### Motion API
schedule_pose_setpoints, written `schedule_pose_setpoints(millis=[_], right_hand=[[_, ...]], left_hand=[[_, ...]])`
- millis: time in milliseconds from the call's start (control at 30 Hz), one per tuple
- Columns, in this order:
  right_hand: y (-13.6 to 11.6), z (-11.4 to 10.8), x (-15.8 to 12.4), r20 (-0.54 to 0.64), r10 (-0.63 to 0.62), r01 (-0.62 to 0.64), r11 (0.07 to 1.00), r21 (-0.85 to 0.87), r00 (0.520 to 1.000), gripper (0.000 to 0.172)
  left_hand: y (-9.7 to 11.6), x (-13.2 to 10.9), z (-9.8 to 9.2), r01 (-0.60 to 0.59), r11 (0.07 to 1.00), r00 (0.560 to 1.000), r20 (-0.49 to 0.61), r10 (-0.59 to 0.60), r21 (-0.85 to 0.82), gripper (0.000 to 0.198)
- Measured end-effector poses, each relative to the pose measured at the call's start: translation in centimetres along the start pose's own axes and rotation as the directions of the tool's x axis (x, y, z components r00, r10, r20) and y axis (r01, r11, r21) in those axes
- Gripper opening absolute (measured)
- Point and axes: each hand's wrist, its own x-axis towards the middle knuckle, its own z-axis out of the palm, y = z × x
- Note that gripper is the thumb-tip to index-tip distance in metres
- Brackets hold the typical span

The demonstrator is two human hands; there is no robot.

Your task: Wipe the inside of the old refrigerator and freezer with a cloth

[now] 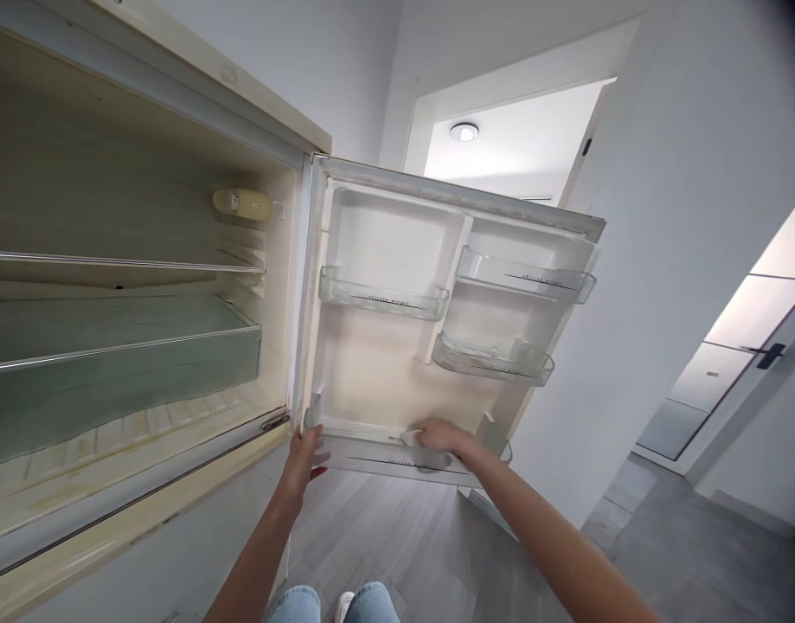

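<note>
- The fridge door (377, 372) stands swung wide open, its inner side facing the room.
- The lowest door shelf (371, 460), a clear plastic bin, sits along the bottom edge of that door, and both hands are on it.
- The left hand (304, 459) is mostly open, fingers stretched upward and laid against the bin's left end, by the hinge side.
- The right hand (439, 435) lies knuckles-up near the bin's middle, fingers curled down over its rim in a grasp (something pale shows by the fingertips; I cannot tell what it is).
- Three more clear bins hang above: the upper left bin (381, 298), the upper right bin (523, 277) and the middle right bin (491, 359). Each carries a thin printed line of dark lettering, as does the lowest, too small to read.
- Inside the cabinet there are glass shelves (112, 260) and a cream lamp housing (241, 204) on the side wall.
- A round ceiling light (464, 131) glows through the doorway beyond.
- Blue jeans (371, 603) show over the grey floor (403, 536).
</note>
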Motion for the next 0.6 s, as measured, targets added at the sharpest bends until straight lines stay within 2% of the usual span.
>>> schedule_pose_setpoints(millis=[133, 367, 500, 600], right_hand=[[-4.5, -0.3, 1.4, 0.095, -0.068, 0.068, 0.998, -0.003, 0.993, 0.041], [-11.9, -0.9, 3.9, 0.149, -0.205, 0.205, 0.979, 0.015, 0.967, 0.039], [-14.7, -0.7, 5.4, 0.143, -0.279, 0.273, 0.96, 0.062, 0.95, 0.038], [-15.5, -0.3, 6.2, 0.139, -0.32, 0.306, 0.945, 0.113, 0.937, 0.036]], left_hand=[[-0.1, 0.3, 0.0, 0.001, 1.0, 1.0, -0.015, -0.001, -0.001, 0.072], [0.0, 0.5, 0.2, 0.004, 1.0, 0.999, -0.036, -0.004, -0.003, 0.067], [0.0, 0.5, 0.1, -0.017, 1.0, 0.999, -0.027, 0.017, -0.008, 0.062], [0.1, 0.6, 0.1, -0.028, 1.0, 0.999, -0.032, 0.027, -0.013, 0.064]])
